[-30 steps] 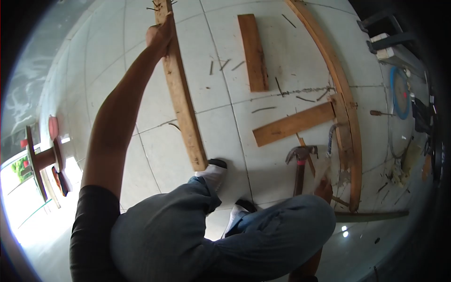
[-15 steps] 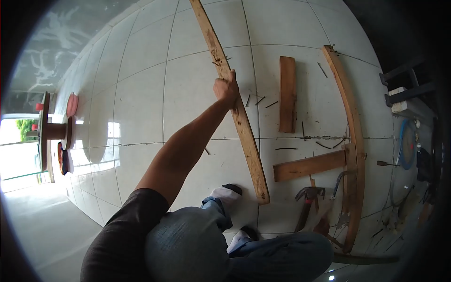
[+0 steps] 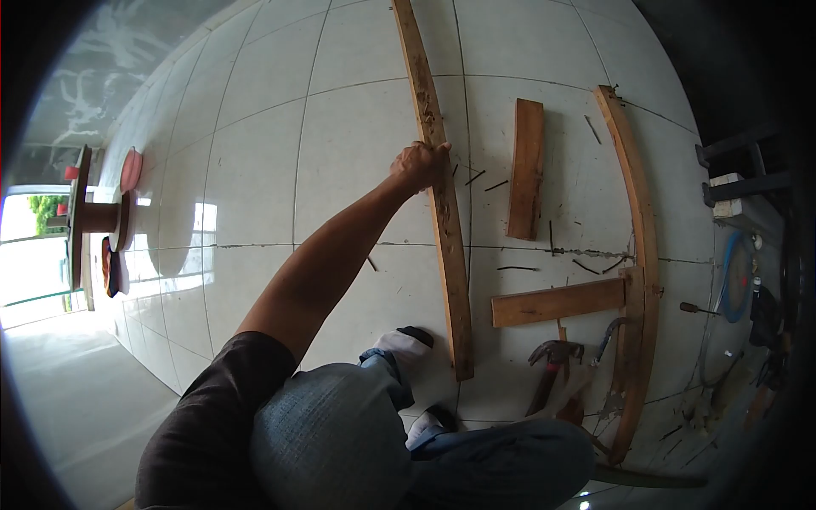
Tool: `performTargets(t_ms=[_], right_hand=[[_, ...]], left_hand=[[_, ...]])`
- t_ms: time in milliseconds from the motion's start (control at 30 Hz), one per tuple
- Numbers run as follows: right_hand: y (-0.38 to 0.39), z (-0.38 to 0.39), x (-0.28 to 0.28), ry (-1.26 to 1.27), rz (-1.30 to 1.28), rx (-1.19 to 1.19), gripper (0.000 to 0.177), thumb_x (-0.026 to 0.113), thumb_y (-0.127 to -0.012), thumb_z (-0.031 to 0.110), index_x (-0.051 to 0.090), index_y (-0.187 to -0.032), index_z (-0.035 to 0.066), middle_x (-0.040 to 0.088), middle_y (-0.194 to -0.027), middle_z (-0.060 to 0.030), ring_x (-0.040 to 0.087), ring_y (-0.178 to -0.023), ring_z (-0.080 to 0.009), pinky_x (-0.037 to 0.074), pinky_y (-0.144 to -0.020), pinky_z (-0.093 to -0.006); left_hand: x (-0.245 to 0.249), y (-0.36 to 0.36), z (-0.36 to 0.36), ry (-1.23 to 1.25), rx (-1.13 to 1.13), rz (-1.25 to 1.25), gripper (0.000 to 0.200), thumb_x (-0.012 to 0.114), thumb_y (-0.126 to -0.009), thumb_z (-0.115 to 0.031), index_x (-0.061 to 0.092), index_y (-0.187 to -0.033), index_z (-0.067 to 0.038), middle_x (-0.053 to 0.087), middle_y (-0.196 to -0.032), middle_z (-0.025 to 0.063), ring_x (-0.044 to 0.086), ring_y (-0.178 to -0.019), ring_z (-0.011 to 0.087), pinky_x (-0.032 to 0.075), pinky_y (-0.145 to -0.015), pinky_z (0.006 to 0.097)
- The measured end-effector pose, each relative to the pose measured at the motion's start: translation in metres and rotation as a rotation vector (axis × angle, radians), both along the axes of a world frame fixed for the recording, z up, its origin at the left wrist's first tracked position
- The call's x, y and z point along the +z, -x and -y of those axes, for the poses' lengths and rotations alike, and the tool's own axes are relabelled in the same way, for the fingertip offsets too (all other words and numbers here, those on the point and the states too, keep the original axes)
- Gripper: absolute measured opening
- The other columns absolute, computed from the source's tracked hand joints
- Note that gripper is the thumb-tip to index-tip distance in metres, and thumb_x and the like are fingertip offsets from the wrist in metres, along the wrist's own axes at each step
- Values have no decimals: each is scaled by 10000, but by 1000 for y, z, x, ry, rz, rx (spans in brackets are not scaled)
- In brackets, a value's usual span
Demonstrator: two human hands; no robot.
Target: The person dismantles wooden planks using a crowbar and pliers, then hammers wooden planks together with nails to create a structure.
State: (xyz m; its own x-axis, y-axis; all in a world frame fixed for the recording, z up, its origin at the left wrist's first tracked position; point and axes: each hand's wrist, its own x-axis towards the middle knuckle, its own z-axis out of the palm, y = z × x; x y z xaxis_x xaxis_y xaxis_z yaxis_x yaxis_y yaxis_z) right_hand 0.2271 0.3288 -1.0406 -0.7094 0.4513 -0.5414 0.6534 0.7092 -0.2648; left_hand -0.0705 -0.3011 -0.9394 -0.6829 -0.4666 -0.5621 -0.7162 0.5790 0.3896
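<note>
My left hand (image 3: 418, 164) is stretched out and grips a long, rough wooden plank (image 3: 448, 246) about halfway along its length. The plank lies across the white tiled floor, and its near end rests beside my foot in a white sock (image 3: 406, 344). My right hand (image 3: 575, 406) shows only partly and blurred past my knee, close to the handle of a hammer (image 3: 554, 353) lying on the floor. Whether it holds the handle is unclear.
A long curved wooden rail (image 3: 643, 255) lies at the right, with a cross board (image 3: 557, 303) joined to it. A short board (image 3: 527, 170) and loose nails (image 3: 476, 177) lie between the rail and the plank. A wooden cable spool (image 3: 93, 217) stands far left. Tools and clutter line the right edge.
The plank's far end has swung to the right, so the plank now lies straighter away from me. My left hand stays clamped on it. The view has shifted slightly.
</note>
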Motion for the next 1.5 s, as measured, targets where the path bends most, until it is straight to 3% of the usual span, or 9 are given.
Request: performTargets(t_ms=[133, 233, 333, 533, 833, 1033, 1200, 1300, 1500], right_hand=[[26, 42, 49, -108, 48, -37, 625, 413, -1040, 486, 630, -1116, -95, 659, -1012, -304, 631, -940, -453, 447, -834, -512], [28, 46, 55, -123, 55, -29, 616, 416, -1042, 478, 628, -1100, -98, 653, -989, -296, 622, -918, -439, 446, -822, -507], [31, 49, 51, -125, 49, -29, 607, 420, -1044, 469, 626, -1083, -101, 648, -967, -289, 613, -896, -426, 445, -810, -502], [35, 46, 50, -148, 42, -16, 592, 427, -1048, 452, 623, -1050, -107, 638, -921, -274, 595, -852, -398, 442, -786, -493], [31, 41, 70, -173, -1, 20, 574, 438, -1054, 427, 617, -1001, -116, 622, -854, -252, 567, -787, -357, 438, -750, -479], [24, 37, 103, -197, -149, 77, 565, 445, -1058, 410, 613, -968, -122, 611, -809, -238, 548, -743, -330, 435, -726, -470], [61, 63, 188, -167, -456, 190, 559, 451, -1062, 396, 610, -940, -127, 603, -771, -226, 533, -707, -307, 433, -706, -462], [104, 114, 253, -43, -597, 261, 564, 465, -1060, 390, 597, -898, -134, 590, -734, -207, 512, -678, -285, 431, -681, -448], [178, 222, 326, 181, -476, 522, 469, 527, -1024, 341, 607, -952, -115, 629, -816, -266, 596, -722, -353, 464, -712, -469]], left_hand=[[30, -17, -26, 402, -31, -212, 619, 545, -949, -596, 559, -1128, -4, 653, -993, 179, 685, -880, 288, 564, -724, 384], [39, -45, -78, 300, -307, -617, 542, 655, -916, -495, 530, -1120, -9, 566, -1094, 174, 616, -845, 283, 549, -716, 425], [52, -69, -164, -11, -757, -347, 716, 654, -891, -581, 482, -1263, 6, 551, -1239, 200, 594, -1147, 363, 548, -888, 467], [28, -83, -233, -236, -953, 49, 848, 761, -806, -546, 398, -1302, 38, 559, -1217, 247, 592, -1158, 349, 535, -901, 480], [-24, -133, -277, 55, -1064, -348, 767, 770, -756, -223, 357, -1345, 44, 456, -1240, 214, 499, -1207, 366, 475, -943, 465], [78, -92, -229, -158, -1145, -270, 682, 693, -784, -116, 346, -1345, 57, 443, -1257, 245, 659, -1026, 393, 586, -788, 445], [150, -89, -134, 51, -1004, -304, 646, 649, -847, -296, 385, -1359, -2, 641, -1093, 245, 729, -837, 346, 616, -652, 469], [153, -96, -51, 218, -850, -239, 531, 721, -771, -319, 465, -1131, -24, 691, -823, 133, 720, -760, 331, 591, -650, 423], [126, -83, 29, 304, -690, -142, 489, 665, -762, -257, 526, -1157, -6, 696, -977, 162, 706, -915, 328, 574, -780, 452]])
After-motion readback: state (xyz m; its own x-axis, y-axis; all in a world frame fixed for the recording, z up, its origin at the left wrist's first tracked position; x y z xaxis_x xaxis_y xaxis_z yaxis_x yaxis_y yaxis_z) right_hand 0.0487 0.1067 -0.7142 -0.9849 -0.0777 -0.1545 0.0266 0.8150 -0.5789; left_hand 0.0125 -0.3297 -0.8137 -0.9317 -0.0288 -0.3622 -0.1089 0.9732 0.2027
